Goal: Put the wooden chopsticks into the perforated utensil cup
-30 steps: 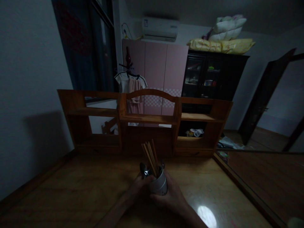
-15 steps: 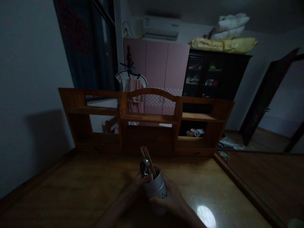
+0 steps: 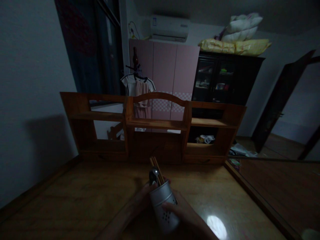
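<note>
A silver metal utensil holder with punched holes is tilted above the wooden tabletop, its top leaning left. Chopsticks and shiny spoons stick out of its mouth; a dark utensil piece beside them is too dim to name. My right hand is wrapped round the holder's right side, thumb across the front. On the other side my left hand is closed against the holder near its rim, thumb at the edge by the spoons. Its remaining fingers are mostly hidden behind the metal.
The tabletop carries a bright light reflection at the lower right. A wooden shelf unit stands across its back. A white wall borders the left, and a raised wooden edge runs down the right side.
The holder has tilted further and its lower end has swung a little to the right, so more of the perforated side shows. Both hands have stayed on it.
</note>
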`<action>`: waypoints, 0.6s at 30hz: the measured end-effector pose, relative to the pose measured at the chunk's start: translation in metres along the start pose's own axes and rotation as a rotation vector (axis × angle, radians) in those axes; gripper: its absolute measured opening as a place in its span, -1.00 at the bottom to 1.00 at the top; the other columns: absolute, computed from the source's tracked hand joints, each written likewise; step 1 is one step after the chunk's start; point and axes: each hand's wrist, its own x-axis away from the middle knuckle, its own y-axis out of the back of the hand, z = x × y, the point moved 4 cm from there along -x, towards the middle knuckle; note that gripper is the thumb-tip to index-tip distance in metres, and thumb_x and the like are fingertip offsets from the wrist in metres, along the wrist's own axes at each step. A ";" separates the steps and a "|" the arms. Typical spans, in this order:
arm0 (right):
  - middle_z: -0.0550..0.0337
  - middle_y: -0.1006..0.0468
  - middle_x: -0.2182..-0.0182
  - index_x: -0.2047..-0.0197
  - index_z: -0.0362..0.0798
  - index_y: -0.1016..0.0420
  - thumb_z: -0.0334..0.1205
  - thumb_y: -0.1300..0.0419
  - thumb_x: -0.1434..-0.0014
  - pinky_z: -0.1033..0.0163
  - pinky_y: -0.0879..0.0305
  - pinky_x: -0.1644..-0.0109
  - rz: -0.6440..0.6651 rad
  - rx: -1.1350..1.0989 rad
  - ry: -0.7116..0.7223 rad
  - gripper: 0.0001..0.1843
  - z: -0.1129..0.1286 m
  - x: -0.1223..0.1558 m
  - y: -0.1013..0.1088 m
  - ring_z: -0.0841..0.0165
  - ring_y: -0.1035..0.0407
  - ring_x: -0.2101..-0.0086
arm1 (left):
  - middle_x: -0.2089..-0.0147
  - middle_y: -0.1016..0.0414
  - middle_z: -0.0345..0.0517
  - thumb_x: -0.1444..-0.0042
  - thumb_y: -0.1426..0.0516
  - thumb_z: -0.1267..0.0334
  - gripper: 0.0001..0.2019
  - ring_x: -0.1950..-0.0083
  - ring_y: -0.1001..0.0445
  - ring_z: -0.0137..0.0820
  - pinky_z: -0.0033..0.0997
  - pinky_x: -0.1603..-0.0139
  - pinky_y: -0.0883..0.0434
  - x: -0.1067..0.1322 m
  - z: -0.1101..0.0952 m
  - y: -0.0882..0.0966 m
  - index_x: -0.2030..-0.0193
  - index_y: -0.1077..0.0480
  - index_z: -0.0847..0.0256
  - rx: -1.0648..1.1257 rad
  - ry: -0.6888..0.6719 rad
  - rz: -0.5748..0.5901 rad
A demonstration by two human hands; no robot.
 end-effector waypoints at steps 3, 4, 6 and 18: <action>0.14 -0.54 0.25 -0.01 -0.11 -0.46 0.07 -0.32 0.00 0.27 -0.29 0.20 0.002 -0.093 -0.065 -0.43 -0.007 0.001 -0.001 0.23 -0.43 0.25 | -0.12 -0.45 0.10 -0.10 -0.14 0.04 -0.57 -0.08 -0.43 -0.10 -0.08 -0.14 -0.31 0.002 -0.001 -0.001 -0.06 -0.41 0.21 -0.012 0.032 0.012; 0.13 -0.54 0.26 -0.01 -0.12 -0.46 0.07 -0.32 0.00 0.27 -0.29 0.21 -0.003 -0.126 -0.091 -0.42 -0.009 0.002 -0.001 0.24 -0.43 0.26 | -0.12 -0.45 0.10 -0.11 -0.14 0.06 -0.58 -0.09 -0.43 -0.09 -0.08 -0.14 -0.31 0.002 -0.001 -0.001 -0.06 -0.41 0.22 -0.013 0.042 0.019; 0.10 -0.54 0.25 -0.01 -0.13 -0.46 0.07 -0.32 0.01 0.26 -0.29 0.21 -0.017 -0.206 -0.133 -0.40 -0.013 0.003 -0.002 0.25 -0.43 0.27 | -0.11 -0.46 0.12 -0.11 -0.14 0.08 -0.58 -0.09 -0.43 -0.09 -0.09 -0.14 -0.31 0.002 0.000 0.000 -0.07 -0.41 0.25 -0.005 0.051 0.038; -0.06 -0.57 0.25 -0.03 -0.23 -0.41 0.07 -0.38 0.11 0.09 -0.23 0.02 -0.079 -0.534 -0.357 -0.27 -0.028 0.012 -0.003 0.14 -0.44 0.19 | 0.01 -0.54 0.18 -0.05 -0.23 0.06 -0.52 0.01 -0.49 -0.12 -0.13 -0.07 -0.35 -0.005 0.016 0.013 -0.06 -0.44 0.32 0.116 0.079 0.029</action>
